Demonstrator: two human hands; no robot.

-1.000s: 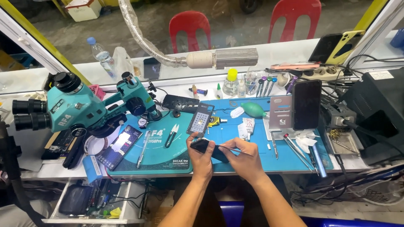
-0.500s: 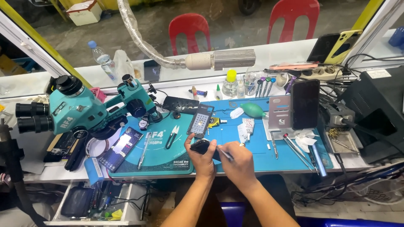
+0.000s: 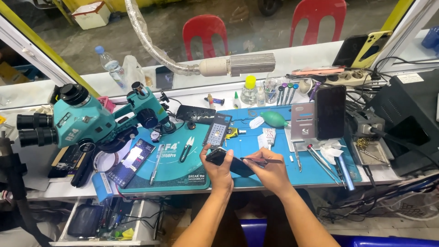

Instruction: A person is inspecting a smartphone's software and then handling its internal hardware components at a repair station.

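1. Both hands are close together at the near edge of the bench, in the middle.
2. The left hand (image 3: 218,165) is curled around a dark phone (image 3: 228,161) and grips it by its left end.
3. The phone sits tilted, just above the near edge of the blue mat (image 3: 315,167).
4. The right hand (image 3: 267,170) pinches thin tweezers (image 3: 263,160) between its fingers. The tweezers lie flat and their tip touches the phone.
5. Just beyond the hands lies a small grey plate with many tiny holes (image 3: 216,130).
6. To the left is a teal mat (image 3: 171,167). Little black snips (image 3: 186,149) and a thin silver tool (image 3: 155,162) lie on it.
7. Farther left stands a big teal microscope (image 3: 87,121) with two black eyepieces.
8. On the far side of the blue mat rests a green rubber air blower (image 3: 273,119).
9. To the right, another dark phone stands upright on a grey stand (image 3: 330,112).
10. Some slim tools (image 3: 320,160) lie on the blue mat, right of the hands.
11. Far back, a bendy hose with a ribbed end (image 3: 228,65) hangs over the bench.
12. Behind the glass are two red chairs (image 3: 205,29).
13. A plastic water bottle (image 3: 109,61) stands far left on the sill.
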